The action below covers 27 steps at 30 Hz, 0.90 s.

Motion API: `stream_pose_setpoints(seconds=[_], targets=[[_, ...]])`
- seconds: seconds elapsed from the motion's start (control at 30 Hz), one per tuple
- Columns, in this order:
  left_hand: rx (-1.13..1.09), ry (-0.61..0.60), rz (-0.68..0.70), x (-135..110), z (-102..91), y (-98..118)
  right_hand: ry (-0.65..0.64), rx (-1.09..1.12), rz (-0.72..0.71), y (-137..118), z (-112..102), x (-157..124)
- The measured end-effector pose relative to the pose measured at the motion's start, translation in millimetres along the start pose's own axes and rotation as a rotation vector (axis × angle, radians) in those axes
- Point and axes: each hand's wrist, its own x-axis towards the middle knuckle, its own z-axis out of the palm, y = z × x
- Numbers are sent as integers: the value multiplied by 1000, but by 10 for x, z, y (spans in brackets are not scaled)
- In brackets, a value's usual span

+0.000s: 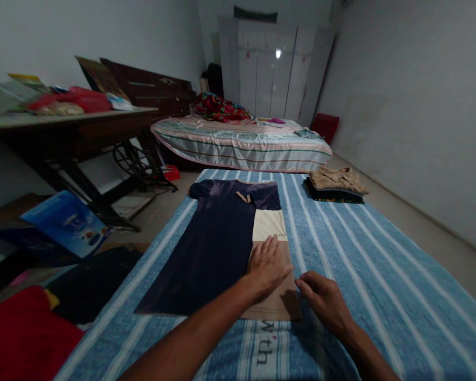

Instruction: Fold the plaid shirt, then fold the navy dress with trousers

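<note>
A dark navy T-shirt (pixel 218 238) lies spread on the striped blue cloth in front of me. Its right side is folded inward, showing a cream and brown panel (pixel 269 225), with that side's sleeve (pixel 265 197) laid back over the top. My left hand (pixel 267 264) rests flat on the brown part, fingers stretched out. Just beside the shirt's right edge is my right hand (pixel 327 299), its fingers curled and the thumb near the index finger. Nothing shows between them; whether the fingertips touch the edge is unclear.
Folded clothes (pixel 335 185) are stacked at the far right of the blue striped cloth (pixel 357 248). Beyond stands a bed (pixel 238 140). To the left are a sewing machine table (pixel 71 119), a blue box (pixel 67 222) and red cloth (pixel 27 333).
</note>
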Motion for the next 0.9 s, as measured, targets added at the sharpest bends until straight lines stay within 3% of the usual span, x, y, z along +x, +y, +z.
stream_pose_setpoints(seconds=[0.1,0.27,0.47,0.63,0.9], targets=[[28,1,-73,-41,-3,-152,4,32,2,-34,59,16],[52,11,-90,-87,151,-294,33,14,-104,-126,212,143],[60,-14,-117,-113,196,-373,76,-73,-289,-192,430,654],[42,18,-134,-102,233,-392,96,-404,-323,24,616,1047],[-51,-64,-168,-134,-8,-345,89,-471,-307,315,692,1043]])
